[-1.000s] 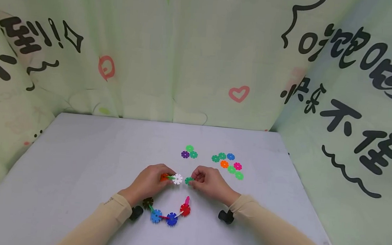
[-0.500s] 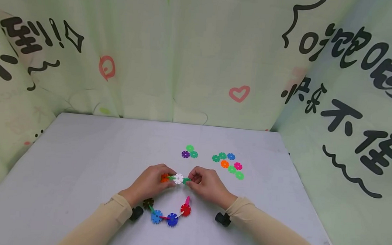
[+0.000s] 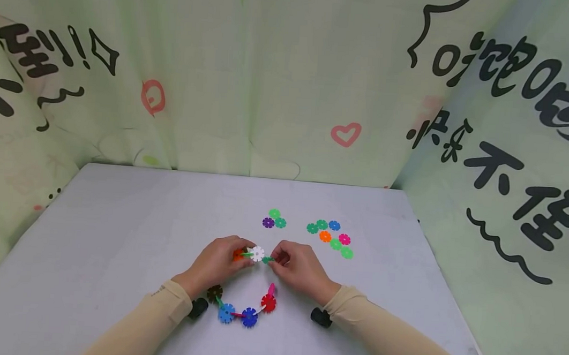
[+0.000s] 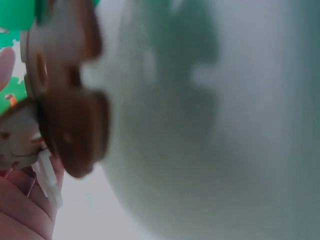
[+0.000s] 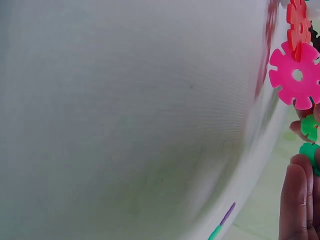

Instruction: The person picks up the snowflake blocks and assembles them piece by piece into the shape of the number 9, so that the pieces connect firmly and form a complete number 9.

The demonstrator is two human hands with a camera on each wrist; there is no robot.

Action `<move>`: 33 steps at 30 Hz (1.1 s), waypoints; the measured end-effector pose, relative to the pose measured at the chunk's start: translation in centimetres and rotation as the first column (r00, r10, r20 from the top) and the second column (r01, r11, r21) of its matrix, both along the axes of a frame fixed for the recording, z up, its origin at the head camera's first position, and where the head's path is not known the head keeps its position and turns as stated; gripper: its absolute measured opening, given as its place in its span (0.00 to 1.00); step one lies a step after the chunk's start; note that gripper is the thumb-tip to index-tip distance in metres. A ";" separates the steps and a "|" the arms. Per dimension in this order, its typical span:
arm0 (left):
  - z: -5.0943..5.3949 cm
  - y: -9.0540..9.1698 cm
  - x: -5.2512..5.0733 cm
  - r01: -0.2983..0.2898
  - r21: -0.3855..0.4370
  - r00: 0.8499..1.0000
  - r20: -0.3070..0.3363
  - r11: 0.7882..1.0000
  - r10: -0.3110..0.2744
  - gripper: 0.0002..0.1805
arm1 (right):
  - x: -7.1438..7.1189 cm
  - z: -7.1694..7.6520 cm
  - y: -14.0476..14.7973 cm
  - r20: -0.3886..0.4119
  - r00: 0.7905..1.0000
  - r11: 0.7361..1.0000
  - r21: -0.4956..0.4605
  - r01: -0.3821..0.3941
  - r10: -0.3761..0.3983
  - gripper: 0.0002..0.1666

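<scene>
My left hand (image 3: 217,260) grips a short row of slotted plastic snowflake discs: an orange disc (image 3: 238,255), a light green one edge-on, and a white disc (image 3: 257,254) at the end. Thumb and fingers of my right hand (image 3: 304,269) pinch a green disc (image 3: 267,260), edge-on against the white disc's right side. Nearer me lies a curved chain of interlocked discs, with a brown disc (image 3: 214,293), a light blue disc (image 3: 226,314), a blue disc (image 3: 250,318), a red disc (image 3: 268,304) and an upright pink disc (image 5: 290,82). Whether the held row joins this chain is hidden.
Beyond my hands lie loose discs on the white table (image 3: 142,218): a small cluster with a purple disc (image 3: 268,223), and a larger one at right with an orange loose disc (image 3: 325,236). Black wrist cameras sit below both wrists. A printed curtain (image 3: 207,87) surrounds the table.
My right hand has moved left, bringing the green disc from a gap away up to the white disc. The green disc has turned edge-on. My left hand has hardly moved.
</scene>
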State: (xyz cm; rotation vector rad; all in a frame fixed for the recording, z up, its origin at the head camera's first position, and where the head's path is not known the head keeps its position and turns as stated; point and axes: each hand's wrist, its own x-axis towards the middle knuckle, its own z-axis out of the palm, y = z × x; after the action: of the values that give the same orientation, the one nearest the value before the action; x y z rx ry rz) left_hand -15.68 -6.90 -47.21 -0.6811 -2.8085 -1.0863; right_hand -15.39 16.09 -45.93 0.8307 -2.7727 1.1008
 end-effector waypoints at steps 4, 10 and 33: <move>0.1 0.0 0.0 0.011 0.005 1.000 0.001 1.000 -0.011 0.19 | 0.0 -0.1 -0.1 -0.061 0.998 1.000 0.007 -0.009 0.009 0.10; 0.2 0.2 -0.1 0.019 -0.007 1.000 -0.009 1.000 -0.019 0.19 | 0.1 -0.1 -0.5 -0.180 0.982 0.999 0.030 -0.045 0.050 0.12; 0.6 0.3 0.1 0.029 -0.020 0.999 -0.019 0.999 -0.030 0.19 | -0.4 0.1 -0.9 -0.382 0.910 0.987 0.074 -0.144 0.161 0.11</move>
State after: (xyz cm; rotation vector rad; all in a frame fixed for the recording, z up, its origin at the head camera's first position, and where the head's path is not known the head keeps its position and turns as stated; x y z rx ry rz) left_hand -15.57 -6.63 -46.59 -0.7332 -2.8048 -1.0525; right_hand -15.79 15.23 -45.88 1.1469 -2.4421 0.7865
